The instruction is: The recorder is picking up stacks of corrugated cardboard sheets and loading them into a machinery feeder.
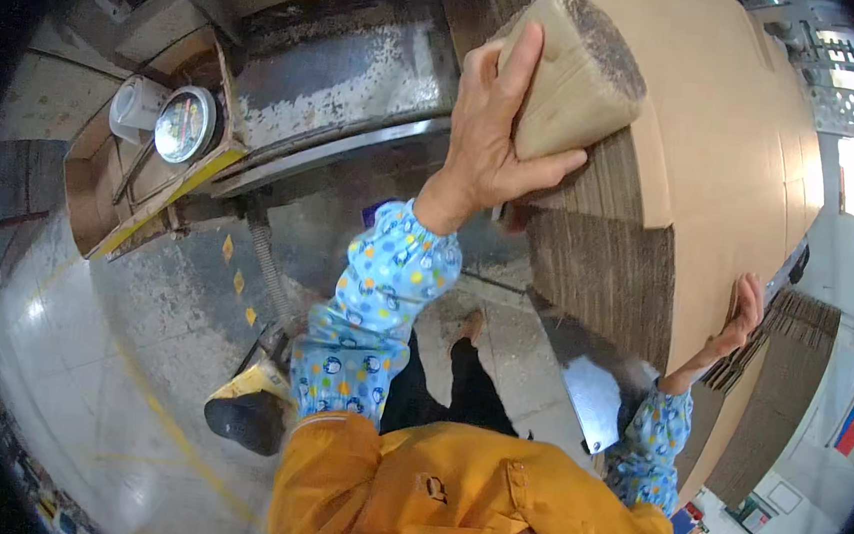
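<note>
My left hand is closed on a worn wooden block, pale with a dark, rough end. The thumb lies along its near side, while some fingers are hidden behind it. The block is over the corner of a tall stack of flat brown cardboard sheets, whose layered edges face me. At the stack's right side is my right hand, fingers stretched out and nothing in them. It appears to touch the cardboard edge.
A cardboard tray at the left holds a white plastic cup and a round lidded tub. Beside it runs a worn metal machine bed. More stacked cardboard stands at the right. A stool-like seat is behind my left arm.
</note>
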A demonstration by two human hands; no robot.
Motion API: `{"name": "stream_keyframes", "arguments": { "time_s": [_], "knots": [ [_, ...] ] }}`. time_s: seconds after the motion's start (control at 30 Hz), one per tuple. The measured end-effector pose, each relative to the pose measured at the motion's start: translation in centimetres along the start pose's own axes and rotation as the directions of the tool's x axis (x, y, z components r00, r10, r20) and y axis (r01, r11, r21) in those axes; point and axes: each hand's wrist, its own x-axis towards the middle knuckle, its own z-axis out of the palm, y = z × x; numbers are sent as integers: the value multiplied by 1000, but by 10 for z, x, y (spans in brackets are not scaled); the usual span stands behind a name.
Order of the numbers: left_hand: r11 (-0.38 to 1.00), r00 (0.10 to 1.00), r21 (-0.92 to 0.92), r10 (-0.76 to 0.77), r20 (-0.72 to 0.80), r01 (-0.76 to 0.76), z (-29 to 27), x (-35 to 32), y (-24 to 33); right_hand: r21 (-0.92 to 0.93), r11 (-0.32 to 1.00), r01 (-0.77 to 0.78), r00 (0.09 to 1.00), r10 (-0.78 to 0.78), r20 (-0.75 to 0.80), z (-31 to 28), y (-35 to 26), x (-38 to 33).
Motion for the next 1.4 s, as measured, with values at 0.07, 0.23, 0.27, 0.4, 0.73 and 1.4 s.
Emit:
{"name": "stream_keyframes", "arguments": {
  "time_s": [0.07, 0.23, 0.27, 0.4, 0.73, 1.4],
  "knots": [
    [1000, 999, -15, -17, 38, 18, -8, 3, 6, 32, 999, -17, 1000, 17, 0, -1, -2, -2],
    [953, 972, -292, -139, -189, 80, -24, -3, 24, 93, 996, -4, 1000, 6, -26, -1, 9, -1],
    [952, 968, -274, -184, -172, 132, -21, -5, 25, 86, 996, 4, 1000, -2, -23, -1, 12, -1],
    [999, 999, 43, 25, 31, -27, 3, 4, 6, 105, 995, 3, 1000, 0, -25, 4, 17, 2],
    [526, 953, 849, -282, 115, 53, -98, 17, -22, 330, 866, -375, 853, 462, -244, -26, -7, -16],
    [860, 998, 508, 0, -69, 35, -61, -5, 107, -57, 746, -663, 468, 473, 746, -3, 10, -44]
  ]
}}
